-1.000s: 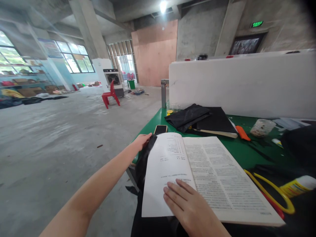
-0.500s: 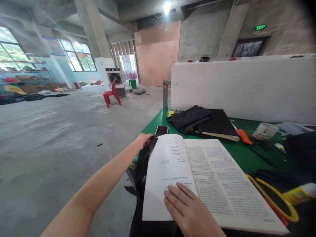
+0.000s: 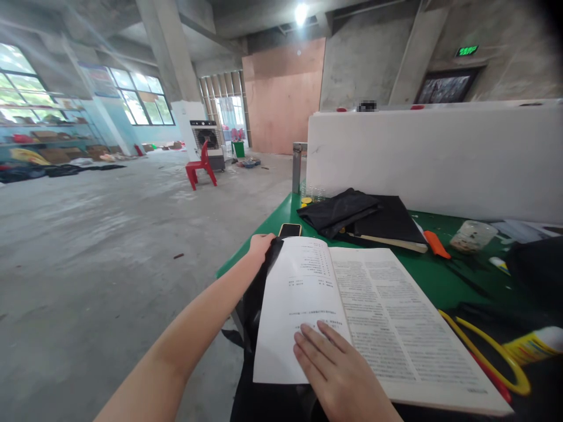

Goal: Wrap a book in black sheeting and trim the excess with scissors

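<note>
Concrete floor [image 3: 109, 234] is spreading out left of both hands, while a white partition [image 3: 431, 158] is standing beyond the green tabletop [image 3: 272, 225]. An open book [image 3: 387, 305] is lying under the right hand [image 3: 336, 366] — flat, unclenched, pressing on its left-hand page. Black material [image 3: 253, 310] is showing along that page; the left hand [image 3: 261, 246] is touching its top corner — whether it's gripping, I cannot tell. Just beyond those fingers, a phone [image 3: 291, 230] is resting.

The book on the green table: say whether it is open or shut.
Open: the book lies spread, the right hand flat on its left page, print showing on its right page.
</note>
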